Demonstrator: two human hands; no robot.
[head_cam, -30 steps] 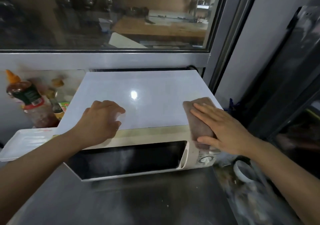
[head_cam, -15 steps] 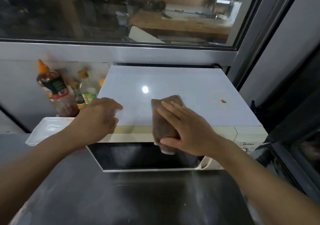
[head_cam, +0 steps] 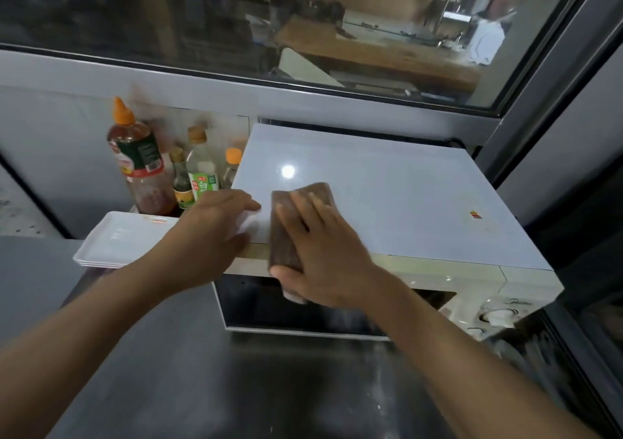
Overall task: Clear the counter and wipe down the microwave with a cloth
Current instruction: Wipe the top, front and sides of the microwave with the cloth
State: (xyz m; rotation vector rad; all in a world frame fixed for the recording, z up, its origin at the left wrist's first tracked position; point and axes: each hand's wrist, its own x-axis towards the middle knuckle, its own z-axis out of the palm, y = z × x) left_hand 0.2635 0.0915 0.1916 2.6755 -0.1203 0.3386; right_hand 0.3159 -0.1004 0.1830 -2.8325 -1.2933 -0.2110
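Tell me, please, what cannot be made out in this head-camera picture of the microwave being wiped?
- Brown cloth: its middle lies under the right hand.
- Microwave front-left corner: covered by the left hand.
- Microwave dials: markings too small and blurred to read.
- Sauce bottles: label text too small; the bottle nearest the microwave is partly hidden behind it.
- White trays: their number cannot be told.

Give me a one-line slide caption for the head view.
Right hand presses a brown cloth on the microwave top; left hand braces its corner.
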